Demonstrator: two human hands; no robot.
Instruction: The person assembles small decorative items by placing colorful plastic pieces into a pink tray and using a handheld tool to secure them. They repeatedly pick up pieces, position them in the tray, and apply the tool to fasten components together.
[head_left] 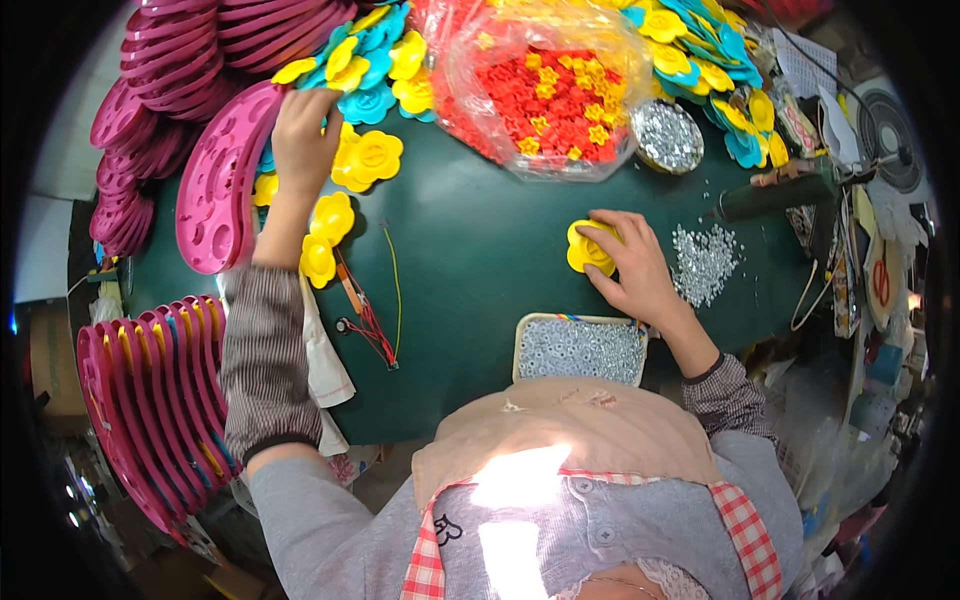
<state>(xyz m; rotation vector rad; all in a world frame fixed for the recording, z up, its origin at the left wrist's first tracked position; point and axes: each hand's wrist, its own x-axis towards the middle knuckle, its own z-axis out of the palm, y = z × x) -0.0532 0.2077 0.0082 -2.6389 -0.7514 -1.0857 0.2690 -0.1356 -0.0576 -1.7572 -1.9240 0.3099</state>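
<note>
Head view, read as a clock with twelve at the top: the right hand point(640, 268) grips a yellow flower piece point(582, 251) at two o'clock, thumb and fingers round its right edge, over the green tabletop point(480, 240). Toward half past ten, the left hand point(303, 140) is bent over the edge of the yellow and turquoise flower heap point(372, 58), beside a magenta crescent tray point(192, 215); whether it pinches anything I cannot tell. Those overlapped pieces could slide if one were tugged from beneath. The right forearm passes close by loose silver bits point(705, 262) at three o'clock and the parts tray point(518, 352) at four, so a careless sweep could scatter the first or tip the second. A slack pinch might let the smooth flower skid away. Red wires point(375, 330) between eight and nine lie near the left sleeve point(268, 350) and could snag on its cloth. As for writing, the paper sheets point(803, 62) toward two carry print too small to read; the grey shirt point(350, 520) bears a dark motif near six; no brand is legible.
</note>
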